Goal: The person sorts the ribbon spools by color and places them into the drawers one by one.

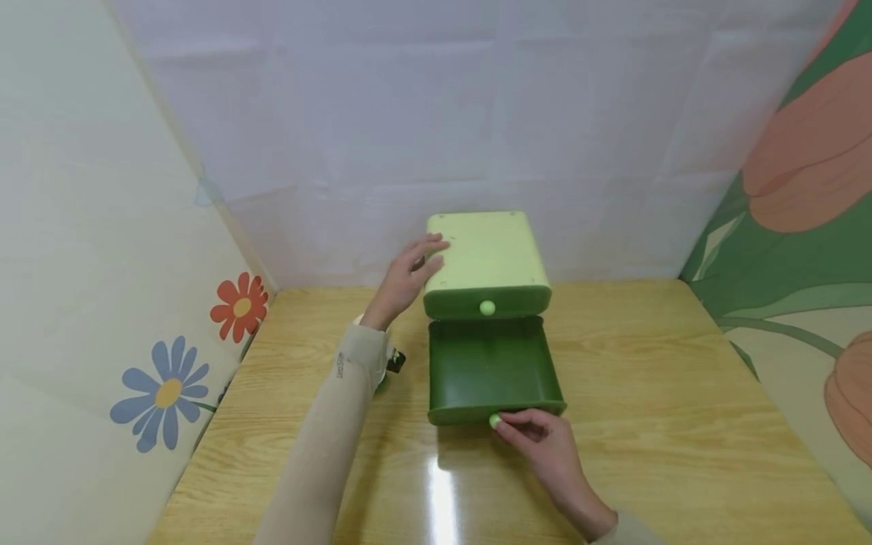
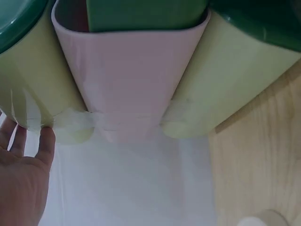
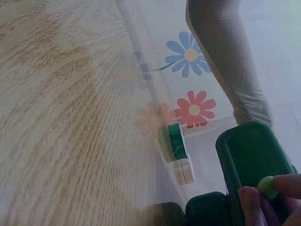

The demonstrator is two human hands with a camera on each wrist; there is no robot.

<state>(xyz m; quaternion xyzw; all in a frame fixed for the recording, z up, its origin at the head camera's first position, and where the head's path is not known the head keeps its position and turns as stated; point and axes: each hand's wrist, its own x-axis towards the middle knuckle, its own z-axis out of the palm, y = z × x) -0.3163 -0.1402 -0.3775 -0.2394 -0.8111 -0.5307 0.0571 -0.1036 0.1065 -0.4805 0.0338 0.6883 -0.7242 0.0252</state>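
Observation:
A light green drawer cabinet [image 1: 487,253] with dark green drawer fronts stands on the table. Its side, in the left wrist view, shows a pink middle tier [image 2: 129,80] between light green ones. The dark green middle drawer [image 1: 493,363] is pulled far out, and no contents show in it. My right hand [image 1: 545,446] pinches that drawer's round light green knob [image 3: 267,187] between thumb and fingers. Fairly straight fingers of my left hand [image 1: 409,276] rest on the top left edge of the cabinet. In the left wrist view, these fingertips [image 2: 46,141] touch the top tier.
The wooden table [image 1: 647,393] extends on both sides of the cabinet, with a white sheet wall [image 1: 409,136] close behind. A white and green object [image 3: 178,141] lies to the cabinet's left, partly hidden by my left forearm in the head view. Flower-printed panels [image 1: 170,393] border the table.

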